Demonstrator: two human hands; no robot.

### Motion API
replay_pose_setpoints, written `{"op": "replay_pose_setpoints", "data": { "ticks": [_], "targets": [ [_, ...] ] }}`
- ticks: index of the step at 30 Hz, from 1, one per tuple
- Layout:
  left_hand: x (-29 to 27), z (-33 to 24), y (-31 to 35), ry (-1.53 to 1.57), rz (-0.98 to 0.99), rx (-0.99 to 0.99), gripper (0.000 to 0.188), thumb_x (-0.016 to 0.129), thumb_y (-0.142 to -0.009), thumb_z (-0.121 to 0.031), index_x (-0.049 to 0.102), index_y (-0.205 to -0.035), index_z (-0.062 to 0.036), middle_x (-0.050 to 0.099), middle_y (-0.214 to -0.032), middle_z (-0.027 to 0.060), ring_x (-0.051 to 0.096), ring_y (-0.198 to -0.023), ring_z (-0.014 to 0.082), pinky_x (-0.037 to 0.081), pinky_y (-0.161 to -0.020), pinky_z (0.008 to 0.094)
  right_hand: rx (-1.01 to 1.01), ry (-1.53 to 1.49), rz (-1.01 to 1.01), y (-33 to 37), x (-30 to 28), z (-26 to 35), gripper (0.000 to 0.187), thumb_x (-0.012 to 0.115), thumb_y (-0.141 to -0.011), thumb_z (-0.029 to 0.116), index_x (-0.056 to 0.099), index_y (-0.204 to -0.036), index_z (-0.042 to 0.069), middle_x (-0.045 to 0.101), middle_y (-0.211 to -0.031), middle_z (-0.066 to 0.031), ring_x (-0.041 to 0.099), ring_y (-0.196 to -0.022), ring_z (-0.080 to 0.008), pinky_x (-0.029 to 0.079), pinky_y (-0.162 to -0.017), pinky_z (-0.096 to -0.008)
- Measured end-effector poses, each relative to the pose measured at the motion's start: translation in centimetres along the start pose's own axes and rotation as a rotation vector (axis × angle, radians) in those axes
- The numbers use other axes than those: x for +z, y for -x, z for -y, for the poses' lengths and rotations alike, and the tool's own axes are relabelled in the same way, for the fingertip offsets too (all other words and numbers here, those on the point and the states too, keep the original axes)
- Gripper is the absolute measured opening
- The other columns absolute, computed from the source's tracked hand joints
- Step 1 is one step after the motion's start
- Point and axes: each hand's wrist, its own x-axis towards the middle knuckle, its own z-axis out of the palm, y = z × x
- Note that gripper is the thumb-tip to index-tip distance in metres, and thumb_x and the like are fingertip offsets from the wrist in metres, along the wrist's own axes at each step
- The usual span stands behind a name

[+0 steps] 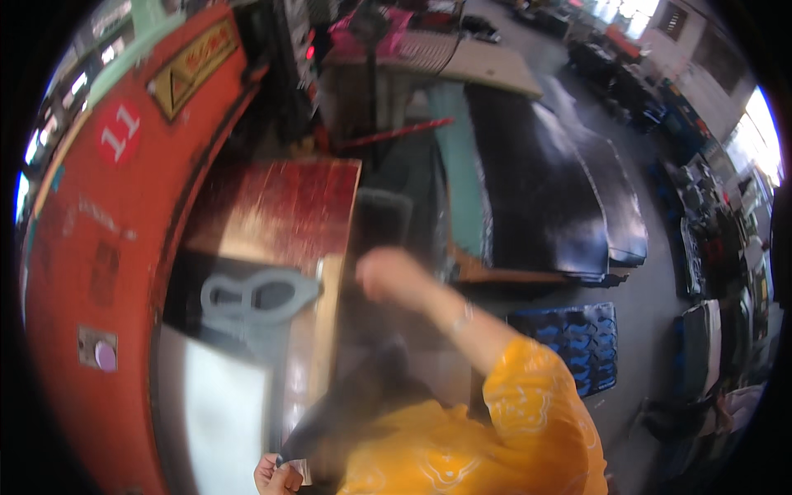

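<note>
A grey two-holed template [307,289] lies crosswise at left, its narrow end pointing toward the right. Closer to my body, my left hand [277,475] pinches a small pale piece [304,473]. My right hand [393,276], nearer the template, is blurred; I cannot tell whether it grips anything.

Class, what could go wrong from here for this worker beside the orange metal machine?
The bare right hand, blurred near the flat, worn red board, might knock its edge. The bare left hand pinches a small pale piece, which could slip. Glossy black sheets lie in uneven layers, so might slide.
</note>
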Motion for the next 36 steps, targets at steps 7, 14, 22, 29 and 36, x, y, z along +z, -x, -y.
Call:
{"op": "replay_pose_setpoints", "data": {
  "ticks": [7,14,22,29,36],
  "targets": [
    [7.3,0.3,-7.3,0.102,0.211,0.034,0.005,0.050,-0.088,-0.005,0.049,-0.085,-0.0099,0.027,-0.056,-0.0082,0.024,-0.045,0.0056,0.028,-0.046,0.0231,0.185,0.241,0.684,16.0,11.9,-0.6,0.054,0.059,-0.092,0.032,0.048,-0.130,-0.004,0.064,-0.111,-0.0168,0.064,-0.098,-0.0238,0.052,-0.083,-0.0320],
    [19.1,0.6,-10.8,0.545,0.493,-0.004,0.024,0.053,-0.093,-0.020,0.045,-0.072,-0.0144,0.035,-0.060,-0.0068,0.037,-0.054,0.0087,0.036,-0.057,0.0294,-0.072,0.646,-0.275,21.0,16.4,-2.5,0.102,0.070,-0.079,0.033,0.004,-0.145,-0.009,0.024,-0.145,-0.0335,0.027,-0.138,-0.0398,0.025,-0.114,-0.0393],
    [21.4,6.4,-2.6,0.273,0.741,0.429,0.035,0.056,-0.091,-0.011,0.046,-0.123,-0.0019,0.058,-0.102,0.0082,0.055,-0.094,0.0166,0.043,-0.084,0.0290,-0.075,0.705,-0.521,31.5,9.2,9.3,0.028,0.060,-0.088,0.011,0.063,-0.114,0.001,0.068,-0.105,-0.0144,0.065,-0.096,-0.0224,0.050,-0.086,-0.0339],
    [18.0,11.6,-7.7,-1.036,0.560,1.337,0.083,0.086,-0.060,-0.023,0.048,-0.132,-0.0040,0.047,-0.135,0.0168,0.041,-0.129,0.0324,0.033,-0.107,0.0430,-0.238,0.998,-0.318,40.1,12.5,22.0,0.031,0.058,-0.078,0.006,0.065,-0.107,-0.002,0.067,-0.099,-0.0220,0.065,-0.093,-0.0342,0.051,-0.081,-0.0369],
    [20.1,21.0,1.7,-0.483,1.499,0.345,0.090,0.073,-0.078,-0.026,0.021,-0.148,-0.0038,0.025,-0.150,0.0213,0.023,-0.141,0.0341,0.021,-0.115,0.0426,-0.053,1.117,-0.586,47.8,14.5,28.3,0.036,0.062,-0.074,-0.001,0.065,-0.109,0.000,0.068,-0.107,-0.0145,0.066,-0.100,-0.0234,0.049,-0.090,-0.0304]
  ]
}}
